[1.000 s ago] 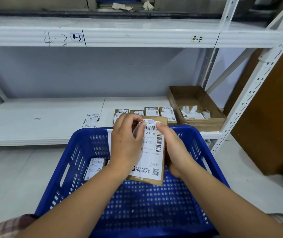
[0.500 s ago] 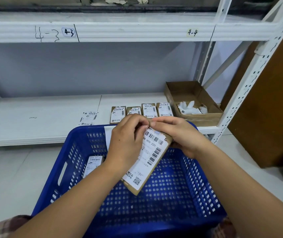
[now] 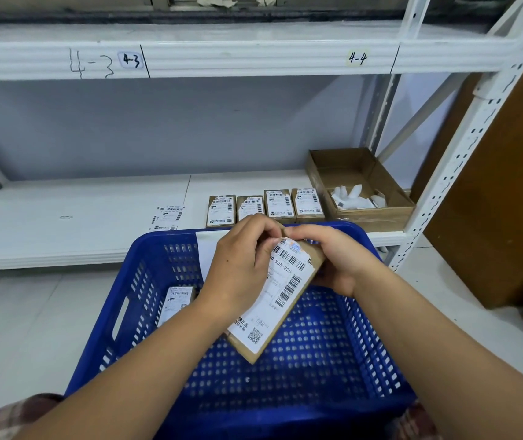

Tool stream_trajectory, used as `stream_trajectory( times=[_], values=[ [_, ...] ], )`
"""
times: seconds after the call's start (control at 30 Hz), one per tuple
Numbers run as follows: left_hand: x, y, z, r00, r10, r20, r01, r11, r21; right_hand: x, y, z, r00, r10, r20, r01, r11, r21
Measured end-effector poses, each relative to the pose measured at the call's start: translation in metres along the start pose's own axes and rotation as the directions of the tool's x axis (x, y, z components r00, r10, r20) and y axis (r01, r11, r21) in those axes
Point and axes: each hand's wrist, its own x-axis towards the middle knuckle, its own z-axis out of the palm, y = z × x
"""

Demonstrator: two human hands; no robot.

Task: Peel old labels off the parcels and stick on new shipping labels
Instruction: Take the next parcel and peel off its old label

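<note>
Here, a white metal shelf rack (image 3: pixel 63 217) fills most of the view. Its upper beam is marked "4-3" and "4-4", and a brown board (image 3: pixel 507 185) leans at its right. In front of the lower shelf stands a blue plastic basket (image 3: pixel 317 360) with slotted walls, close to the person.

At the right end of the lower shelf sits an open cardboard box (image 3: pixel 365 214) holding white paper scraps (image 3: pixel 352 198). Just left of it, a row of four parcels (image 3: pixel 279 204) lies flat along the shelf's front edge, each with a printed label facing up. A loose label (image 3: pixel 168 217) lies on the shelf to the left of the row, apart from it.

Above the basket both hands hold a flat brown parcel (image 3: pixel 244 349), tilted so that its lower end points down and left into the basket. A white shipping label (image 3: pixel 285 281) with barcodes and a QR code covers most of its face.

The right hand (image 3: pixel 333 258) grips the parcel's upper end, fingers curled round it. The left hand (image 3: pixel 238 274) lies over the label's left side, with thumb and forefinger pinching the label at its top corner, right beside the right hand's fingertips.

Inside the basket, against its left wall, lies a second parcel (image 3: pixel 176 303), label up. A white sheet (image 3: pixel 209 252) stands against the basket's back wall, partly hidden behind the left hand.
</note>
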Motion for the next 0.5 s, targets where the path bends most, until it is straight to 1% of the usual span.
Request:
stream_trajectory(
  times=[0.17, 0.3, 0.4, 0.5],
  values=[
    [-0.0004, 0.0001, 0.0006, 1.0, -0.003, 0.026, 0.005, 0.999, -0.047, 0.0035, -0.0008, -0.0043, 0.999, 0.033, 0.008, -0.034, 0.999, 0.009],
    [-0.0013, 0.0009, 0.0002, 0.996, -0.043, 0.072, 0.051, 0.992, -0.117, 0.0063, 0.0023, -0.0058, 0.996, 0.08, 0.03, -0.081, 0.996, 0.047],
    [-0.0024, 0.0018, -0.0002, 0.992, -0.005, 0.13, 0.019, 0.994, -0.106, 0.0073, 0.0032, -0.006, 0.996, 0.089, 0.029, -0.091, 0.994, 0.062],
    [-0.0034, 0.0039, -0.0009, 0.988, 0.017, 0.156, -0.006, 0.998, -0.068, 0.007, 0.0023, -0.0059, 0.995, 0.098, 0.025, -0.099, 0.992, 0.074]
  ],
)
